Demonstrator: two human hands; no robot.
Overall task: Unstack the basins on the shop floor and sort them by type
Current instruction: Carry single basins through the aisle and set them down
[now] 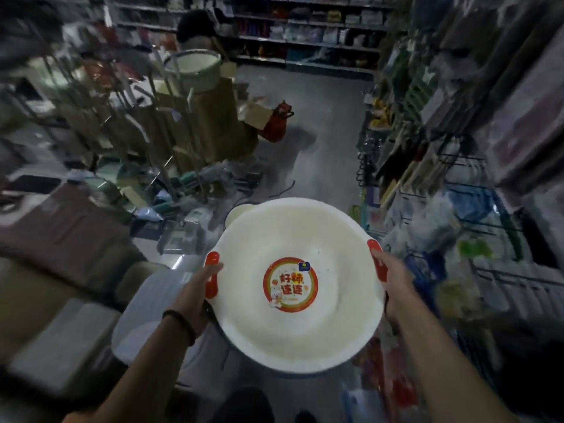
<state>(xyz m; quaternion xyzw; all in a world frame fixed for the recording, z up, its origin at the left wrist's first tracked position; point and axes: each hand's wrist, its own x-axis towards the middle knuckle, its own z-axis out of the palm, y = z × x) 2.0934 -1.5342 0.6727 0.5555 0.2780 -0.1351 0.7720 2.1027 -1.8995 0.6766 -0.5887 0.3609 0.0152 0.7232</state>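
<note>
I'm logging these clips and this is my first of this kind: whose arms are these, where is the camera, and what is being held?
There is no machine here. A person wears one wide-angle camera on the head, looking forward and down, so the two bare arms are their own. The left hand and right hand each grip a red handle of a white basin with a round sticker inside. Just beyond its far rim shows part of a cream basin. Around lies a shop aisle: grey floor, stocked shelves at the back, cardboard boxes on the left, a red bag further on.
</note>
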